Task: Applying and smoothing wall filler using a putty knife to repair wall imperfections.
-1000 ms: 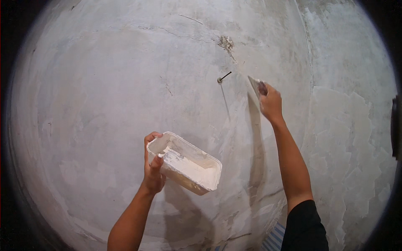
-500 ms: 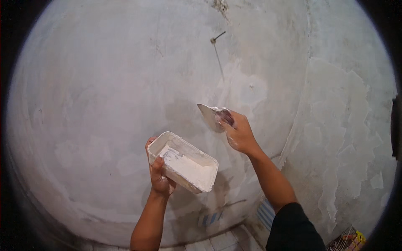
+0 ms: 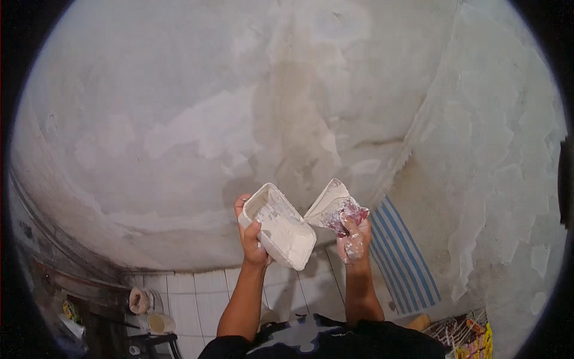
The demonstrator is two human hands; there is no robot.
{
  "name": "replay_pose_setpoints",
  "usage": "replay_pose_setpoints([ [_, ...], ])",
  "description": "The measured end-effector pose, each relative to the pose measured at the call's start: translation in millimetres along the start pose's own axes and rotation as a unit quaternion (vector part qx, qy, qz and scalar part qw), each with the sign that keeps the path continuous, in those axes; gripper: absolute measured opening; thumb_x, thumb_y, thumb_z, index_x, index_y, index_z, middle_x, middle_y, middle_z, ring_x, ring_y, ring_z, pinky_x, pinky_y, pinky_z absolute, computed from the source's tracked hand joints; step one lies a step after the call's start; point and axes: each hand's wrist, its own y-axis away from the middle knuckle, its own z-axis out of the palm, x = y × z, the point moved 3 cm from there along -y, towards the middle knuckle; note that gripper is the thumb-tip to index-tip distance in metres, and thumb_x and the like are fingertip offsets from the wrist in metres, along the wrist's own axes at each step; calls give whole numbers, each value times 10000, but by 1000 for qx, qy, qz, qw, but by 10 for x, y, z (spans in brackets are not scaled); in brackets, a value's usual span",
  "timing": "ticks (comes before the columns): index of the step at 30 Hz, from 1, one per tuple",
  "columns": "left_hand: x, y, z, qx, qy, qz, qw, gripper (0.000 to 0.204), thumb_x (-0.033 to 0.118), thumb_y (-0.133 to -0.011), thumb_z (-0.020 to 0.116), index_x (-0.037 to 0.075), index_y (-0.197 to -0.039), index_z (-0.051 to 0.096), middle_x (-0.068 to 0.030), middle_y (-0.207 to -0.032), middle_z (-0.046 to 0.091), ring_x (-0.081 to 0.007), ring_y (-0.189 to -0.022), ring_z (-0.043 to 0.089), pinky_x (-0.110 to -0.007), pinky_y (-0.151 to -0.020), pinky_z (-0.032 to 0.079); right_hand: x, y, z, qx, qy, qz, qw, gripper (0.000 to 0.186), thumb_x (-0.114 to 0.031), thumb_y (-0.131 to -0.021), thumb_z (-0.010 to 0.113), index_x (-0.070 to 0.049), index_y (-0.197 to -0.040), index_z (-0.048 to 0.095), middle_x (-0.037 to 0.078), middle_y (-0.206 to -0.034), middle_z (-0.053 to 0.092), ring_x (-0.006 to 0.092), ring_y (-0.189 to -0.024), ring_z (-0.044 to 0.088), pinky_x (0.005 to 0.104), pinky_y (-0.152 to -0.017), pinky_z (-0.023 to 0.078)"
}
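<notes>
My left hand grips a white rectangular plastic tub by its left side, thumb over the rim. White putty coats the tub's inside, and the tub is tilted. In my right hand is a putty knife, its reddish handle wrapped by fingers smeared white. The knife's flared blade is coated with putty, and one corner meets or nearly meets the tub's right rim. Beyond both hands rises a grey wall with whitish patches and a darker, damp-looking area.
A blue-and-white striped cloth lies at the wall corner on the right. Lower right, a wire rack holds colourful items. Pale floor tiles run along the wall's foot. A dark stool and a jar stand lower left.
The view has tipped downward, showing more floor. My right hand has come down from the wall beside the tub, and the knife blade has turned, showing a putty-covered face.
</notes>
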Motion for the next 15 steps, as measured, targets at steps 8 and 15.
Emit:
replay_pose_setpoints([
  [8,210,-1571,-90,118,-29,-128,984,684,281,-792,668,102,-1364,338,-103,-1204,525,-234,-1146,550,-371,-997,466,338,-1050,778,118,164,106,974,304,-45,-894,659,62,-1175,621,97,-1110,671,183,-1007,640,335,-920,485],
  [15,210,-1613,-148,156,-45,-199,967,675,310,-800,665,97,-1360,354,-107,-1217,529,-242,-1150,551,-377,-994,470,280,-902,882,161,290,180,926,222,-101,-910,662,57,-1065,679,65,-1004,706,138,-892,645,303,-837,501],
])
